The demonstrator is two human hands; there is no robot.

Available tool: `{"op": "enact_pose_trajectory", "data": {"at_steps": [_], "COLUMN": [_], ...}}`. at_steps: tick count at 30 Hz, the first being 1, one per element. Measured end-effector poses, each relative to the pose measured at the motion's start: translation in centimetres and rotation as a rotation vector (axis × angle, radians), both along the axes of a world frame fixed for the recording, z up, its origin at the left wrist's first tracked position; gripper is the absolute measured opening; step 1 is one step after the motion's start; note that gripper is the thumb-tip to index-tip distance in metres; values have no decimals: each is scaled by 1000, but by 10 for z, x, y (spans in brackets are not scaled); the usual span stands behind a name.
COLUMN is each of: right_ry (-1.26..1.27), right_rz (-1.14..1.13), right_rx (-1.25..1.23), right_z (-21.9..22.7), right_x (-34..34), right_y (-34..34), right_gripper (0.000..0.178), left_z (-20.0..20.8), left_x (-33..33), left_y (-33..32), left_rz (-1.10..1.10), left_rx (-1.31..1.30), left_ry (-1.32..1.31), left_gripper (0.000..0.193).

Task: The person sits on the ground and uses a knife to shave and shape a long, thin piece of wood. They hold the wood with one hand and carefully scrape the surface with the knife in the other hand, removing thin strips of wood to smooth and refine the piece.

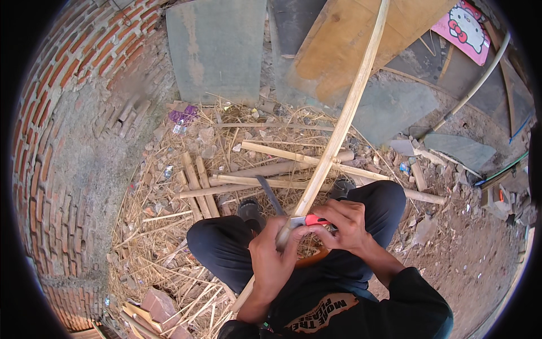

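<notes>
A long split bamboo strip (351, 104) runs from the top of the head view down between my knees and on past my left forearm. My left hand (270, 254) is closed around its lower part, thumb along the strip. My right hand (345, 226) grips a utility knife with a red handle (316, 220). The knife's blade (297, 221) rests across the bamboo just beyond my left hand. Both thumbs are close together near the blade. A dark, narrow blade-like piece (270, 195) lies slanted between my feet, its lower end hidden.
Several bamboo pieces (265, 148) lie on ground littered with shavings and rubble. At left rises a brick wall (53, 147). Grey sheets (217, 53) and a brown board (333, 51) stand at the back. An orange curved rim (312, 260) shows between my legs.
</notes>
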State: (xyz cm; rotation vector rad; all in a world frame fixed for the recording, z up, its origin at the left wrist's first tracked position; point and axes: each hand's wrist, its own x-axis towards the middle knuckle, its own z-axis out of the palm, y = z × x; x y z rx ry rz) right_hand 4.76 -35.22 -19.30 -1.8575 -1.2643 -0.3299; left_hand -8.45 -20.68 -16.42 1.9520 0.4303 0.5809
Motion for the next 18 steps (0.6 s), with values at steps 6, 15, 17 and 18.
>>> {"op": "enact_pose_trajectory", "data": {"at_steps": [6, 15, 17, 18], "right_ry": [112, 142, 167, 181], "right_rz": [-220, -277, -309, -307], "right_rx": [118, 132, 99, 98], "right_z": [6, 10, 17, 19], "right_x": [36, 75, 86, 92], "right_y": [-10, -20, -23, -23], "right_gripper": [25, 23, 21, 20], "left_z": [4, -6, -9, -9], "left_x": [-13, -30, -37, -39], "left_y": [-6, -9, -9, -8], "left_rz": [2, -3, -12, -13], "left_rx": [-77, -89, -105, -113], "left_ry": [89, 142, 154, 154], "left_gripper": [20, 16, 16, 16]}}
